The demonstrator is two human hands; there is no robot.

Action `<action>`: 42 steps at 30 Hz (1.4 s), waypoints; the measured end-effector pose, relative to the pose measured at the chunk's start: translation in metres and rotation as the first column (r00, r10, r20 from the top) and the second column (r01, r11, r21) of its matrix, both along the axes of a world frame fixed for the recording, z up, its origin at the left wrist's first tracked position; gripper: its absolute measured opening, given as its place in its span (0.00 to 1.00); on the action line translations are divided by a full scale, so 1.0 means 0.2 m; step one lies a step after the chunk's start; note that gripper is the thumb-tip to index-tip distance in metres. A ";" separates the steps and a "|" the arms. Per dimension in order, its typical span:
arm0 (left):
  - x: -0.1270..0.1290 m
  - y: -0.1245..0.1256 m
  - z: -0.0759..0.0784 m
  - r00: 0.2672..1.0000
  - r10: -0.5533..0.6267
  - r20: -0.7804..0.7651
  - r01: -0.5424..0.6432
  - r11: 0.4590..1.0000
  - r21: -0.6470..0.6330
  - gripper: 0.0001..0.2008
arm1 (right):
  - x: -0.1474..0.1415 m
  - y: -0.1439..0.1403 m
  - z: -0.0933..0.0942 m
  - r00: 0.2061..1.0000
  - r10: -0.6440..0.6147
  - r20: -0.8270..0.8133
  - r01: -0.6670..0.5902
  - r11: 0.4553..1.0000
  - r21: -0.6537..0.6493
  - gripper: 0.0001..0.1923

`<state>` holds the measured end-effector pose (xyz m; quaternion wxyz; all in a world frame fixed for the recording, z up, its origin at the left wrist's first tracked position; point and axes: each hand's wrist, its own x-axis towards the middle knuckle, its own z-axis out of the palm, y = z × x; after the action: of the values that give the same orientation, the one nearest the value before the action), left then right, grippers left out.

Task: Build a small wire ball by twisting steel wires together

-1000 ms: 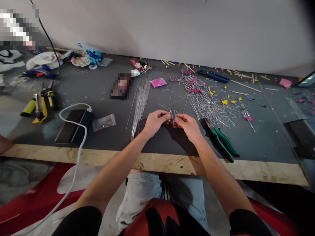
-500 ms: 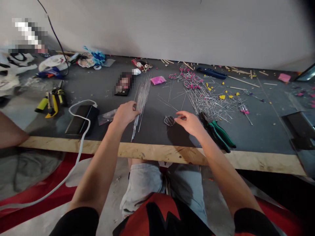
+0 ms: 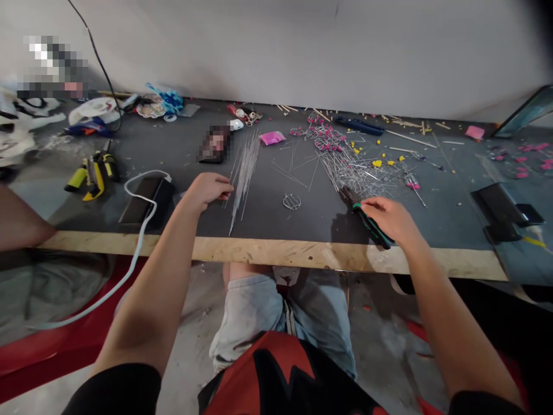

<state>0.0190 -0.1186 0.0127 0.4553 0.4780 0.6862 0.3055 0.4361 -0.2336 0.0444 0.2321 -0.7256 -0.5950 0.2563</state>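
Observation:
My right hand (image 3: pixel 386 218) has its thumb and fingers closed on the green-and-black handles of a pair of pliers (image 3: pixel 370 226), which lies on the table with its jaws towards a heap of wires. To the left, my left hand (image 3: pixel 211 191) is just beside a bundle of straight thin metal wires (image 3: pixel 245 173). Its fingers are curled together; a loose wire runs by the fingertips, and whether they grip it cannot be made out. Between my hands a small round frame of bent wire (image 3: pixel 292 202) lies on the dark tabletop.
A wire heap (image 3: pixel 352 167) with pink and yellow bits spreads at the right. A pink packet (image 3: pixel 272 138), a phone (image 3: pixel 216 144), a black power bank (image 3: pixel 147 199) with a white cable, and yellow-handled tools (image 3: pixel 93 176) lie about. A wooden edge (image 3: pixel 280 251) borders the table's front.
My right hand has left the small wire frame and moved right onto the pliers. My left hand has drawn slightly left from the wire bundle. The view has shifted a little.

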 end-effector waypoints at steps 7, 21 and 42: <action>-0.02 -0.10 0.16 0.997 -0.023 0.073 0.021 0.999 0.030 0.01 | 0.19 0.02 -0.19 0.906 -0.159 0.393 0.172 0.985 0.000 0.25; 0.28 -0.30 0.19 0.935 -0.341 -0.101 0.355 0.896 0.266 0.09 | 0.10 -0.04 -0.14 0.944 0.037 0.329 -0.028 0.999 -0.030 0.20; 0.53 -0.49 0.36 0.814 -0.513 -0.273 0.579 0.756 0.306 0.13 | -0.34 -0.35 0.14 0.777 -0.083 -0.624 -0.218 0.895 -0.390 0.15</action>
<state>0.1249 -0.2175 0.0854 0.3638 0.7601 0.4811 0.2417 0.3680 -0.3041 0.0721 0.2360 -0.6094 -0.4359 0.6188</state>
